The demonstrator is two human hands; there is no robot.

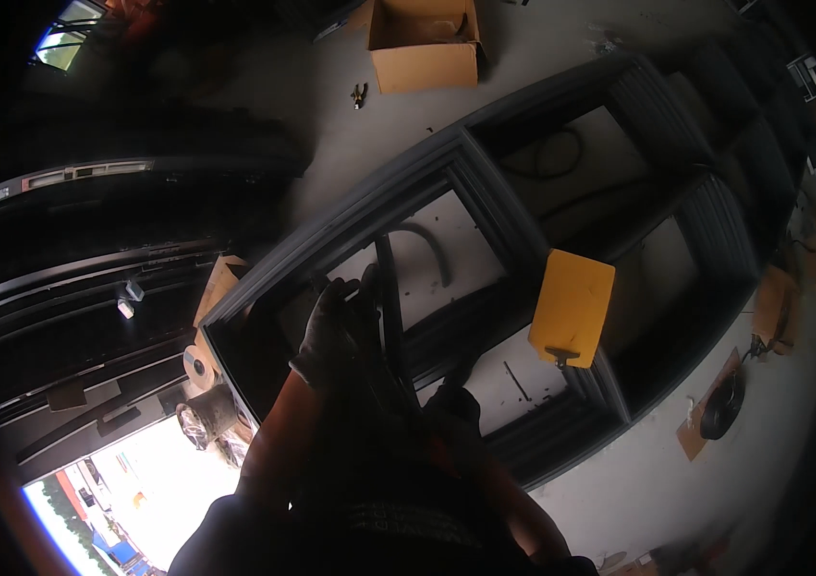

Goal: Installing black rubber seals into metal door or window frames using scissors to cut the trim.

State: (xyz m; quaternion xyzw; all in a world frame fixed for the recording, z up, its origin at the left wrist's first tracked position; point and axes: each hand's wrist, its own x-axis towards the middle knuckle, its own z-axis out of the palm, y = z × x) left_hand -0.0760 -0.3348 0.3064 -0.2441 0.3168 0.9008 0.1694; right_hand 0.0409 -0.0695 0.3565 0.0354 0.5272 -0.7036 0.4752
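Observation:
My left hand (329, 331), in a dark glove, reaches over the near-left opening of a large dark grey frame (369, 206). Its fingers are bent together, and a small pale bit (351, 296) shows at their tips; what they hold is too dark to name. Close beside it runs a long black strip (387, 288), slanting down toward my body. My right hand (461, 408), also gloved, is low over the frame near the strip's lower part, its fingers lost in shadow. A curved black hose-like piece (437, 250) shows within the opening.
A yellow clipboard (576, 302) rests on the frame's crossbars. Beyond the frame are an open cardboard box (424, 67) and pliers (359, 95) on the floor. A black coil (723, 405) lies on cardboard at right; a tape roll (199, 366) and a bucket (206, 415) stand at left.

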